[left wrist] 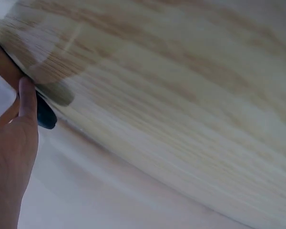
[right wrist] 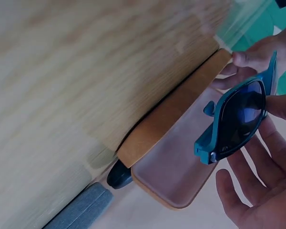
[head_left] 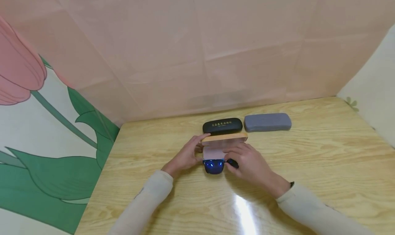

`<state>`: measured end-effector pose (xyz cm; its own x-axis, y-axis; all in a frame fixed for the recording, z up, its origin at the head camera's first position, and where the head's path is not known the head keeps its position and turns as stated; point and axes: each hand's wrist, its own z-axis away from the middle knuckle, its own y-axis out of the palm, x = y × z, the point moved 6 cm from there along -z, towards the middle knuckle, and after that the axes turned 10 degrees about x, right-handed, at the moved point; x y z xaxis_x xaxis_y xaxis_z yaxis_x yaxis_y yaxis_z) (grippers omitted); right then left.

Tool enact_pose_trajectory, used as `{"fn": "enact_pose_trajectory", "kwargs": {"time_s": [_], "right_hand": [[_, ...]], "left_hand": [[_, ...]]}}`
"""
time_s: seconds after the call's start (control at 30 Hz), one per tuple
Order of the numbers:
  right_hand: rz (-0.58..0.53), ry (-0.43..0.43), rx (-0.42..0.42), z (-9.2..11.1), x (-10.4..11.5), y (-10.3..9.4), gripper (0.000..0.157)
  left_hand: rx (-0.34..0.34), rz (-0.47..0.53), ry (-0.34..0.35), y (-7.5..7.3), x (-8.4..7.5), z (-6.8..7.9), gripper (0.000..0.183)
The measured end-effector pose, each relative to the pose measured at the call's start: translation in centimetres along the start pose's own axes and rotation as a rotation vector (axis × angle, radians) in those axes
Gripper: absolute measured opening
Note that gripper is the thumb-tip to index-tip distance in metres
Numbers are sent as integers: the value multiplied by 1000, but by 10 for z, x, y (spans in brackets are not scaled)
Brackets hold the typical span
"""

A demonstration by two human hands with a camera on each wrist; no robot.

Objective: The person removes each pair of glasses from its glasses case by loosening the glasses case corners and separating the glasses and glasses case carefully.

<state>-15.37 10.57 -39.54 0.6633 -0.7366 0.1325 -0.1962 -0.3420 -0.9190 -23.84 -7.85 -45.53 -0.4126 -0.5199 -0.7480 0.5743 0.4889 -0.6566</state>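
Note:
An orange glasses case [head_left: 224, 137] stands with its lid raised, showing a pale pinkish lining [right wrist: 181, 143]. My left hand [head_left: 186, 155] grips the left end of this case, one finger on the lid's edge; the left wrist view shows that finger against the orange side. Over the front of the case is a pair of dark sunglasses [head_left: 214, 167] with blue mirrored lenses. My right hand [head_left: 251, 163] pinches the sunglasses between thumb and fingers. The right wrist view shows the frame [right wrist: 240, 119] tilted above the lining, one temple toward my left hand.
A black glasses case [head_left: 222, 126] with gold lettering lies right behind the orange one. To its right sits a grey-blue glasses case [head_left: 267, 122]. Both are on the wood-grain table [head_left: 324, 152], which meets a pinkish cloth backdrop [head_left: 197, 57] at the back.

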Motion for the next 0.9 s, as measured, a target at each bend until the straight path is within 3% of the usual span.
{"fn": "enact_pose_trajectory", "kwargs": {"time_s": [0.2,0.5,0.9], "right_hand": [[14,-31,32,1,12,5,17],[-34,-12,124,-1,25,13,18],[-61,-38,166,-9,39,20,15]], "left_hand": [[9,16,2,-1,1,1,102],[28,49,21,-1,2,1,101],[33,102,41,-1,0,0,99]]}}
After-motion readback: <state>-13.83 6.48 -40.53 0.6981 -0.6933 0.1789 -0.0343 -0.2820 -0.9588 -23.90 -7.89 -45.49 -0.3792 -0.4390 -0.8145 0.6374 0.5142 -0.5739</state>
